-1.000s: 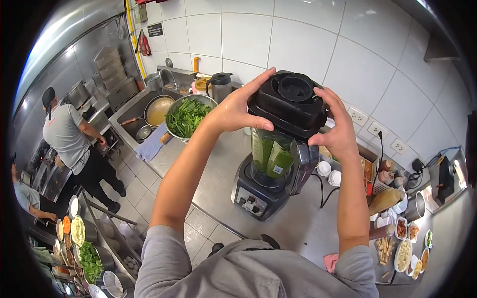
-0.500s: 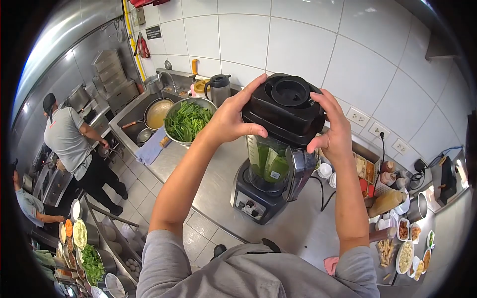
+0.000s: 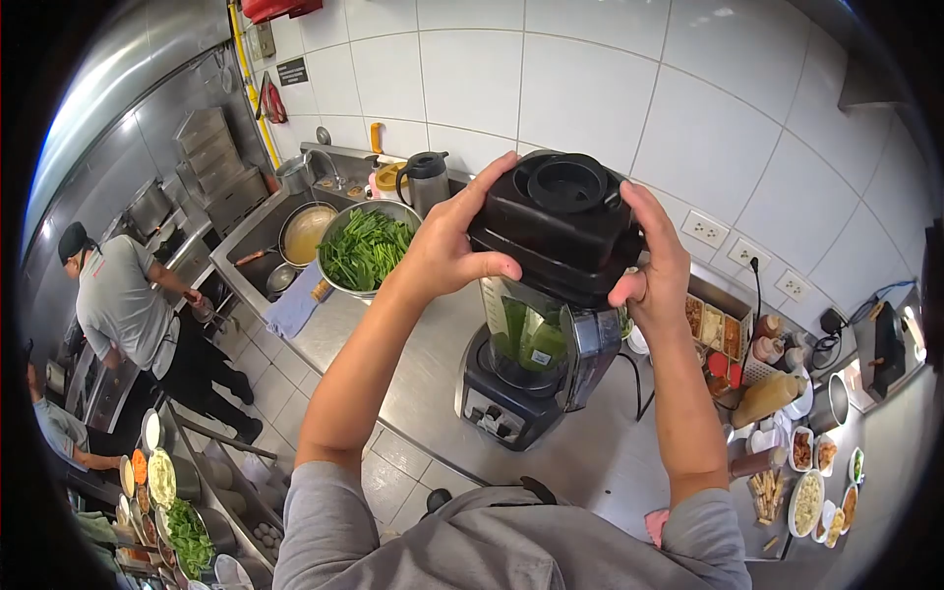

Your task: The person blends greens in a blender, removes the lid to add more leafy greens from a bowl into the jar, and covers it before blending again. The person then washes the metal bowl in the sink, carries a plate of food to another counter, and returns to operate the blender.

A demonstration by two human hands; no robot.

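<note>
Both my hands grip a black blender lid (image 3: 556,231) from its two sides, at the top of the blender jar. My left hand (image 3: 460,241) has its thumb along the lid's near side and its fingers round the far left edge. On the opposite side, my right hand (image 3: 651,256) wraps its fingers over the right edge, thumb low. Below the lid is the clear blender jar (image 3: 526,329) with green contents, standing on the dark blender base (image 3: 503,398). Whether the lid sits fully on the jar cannot be told. Left of the blender stands a metal bowl of green leaves (image 3: 369,246).
Beyond the bowl are a sink (image 3: 258,277) with a pan (image 3: 307,231) and a thermos jug (image 3: 426,182). A blue cloth (image 3: 293,303) lies by the sink. Sauce bottles (image 3: 772,398) and small food dishes (image 3: 806,501) crowd the right. A co-worker (image 3: 138,305) stands at the left stoves.
My hands and the lid have shifted slightly left in view, and the lid appears tilted a little more toward me. The co-worker at the stoves has leaned forward.
</note>
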